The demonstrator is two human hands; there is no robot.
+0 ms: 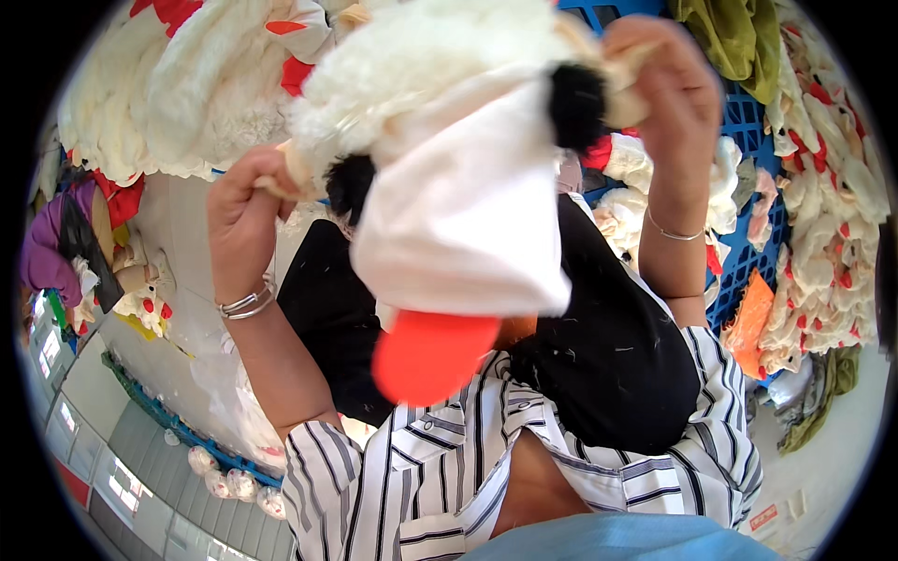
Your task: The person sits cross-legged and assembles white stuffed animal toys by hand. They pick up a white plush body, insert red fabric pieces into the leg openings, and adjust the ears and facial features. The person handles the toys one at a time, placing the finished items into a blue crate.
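Observation:
Held up in front of me is a cream fluffy plush animal piece [440, 65]. Its smooth white muzzle [458, 206] points down toward my lap, and a red tongue [435, 355] hangs from the lower edge. Two black fuzzy patches [577, 105] flank the top of the muzzle. My left hand [248, 196] is closed in a pinch on the beige ear-like flap at the left. At the upper right, my right hand [669, 79] grips the matching flap and is a little blurred. The plush hides part of my lap.
Piles of cream fluffy plush pieces [178, 93] lie at the far left. More plush pieces with red bits [828, 252] are heaped at the right, beside blue plastic crates [744, 196]. Purple cloth [61, 243] is at the left. My black-clad legs [617, 346] are beneath the plush.

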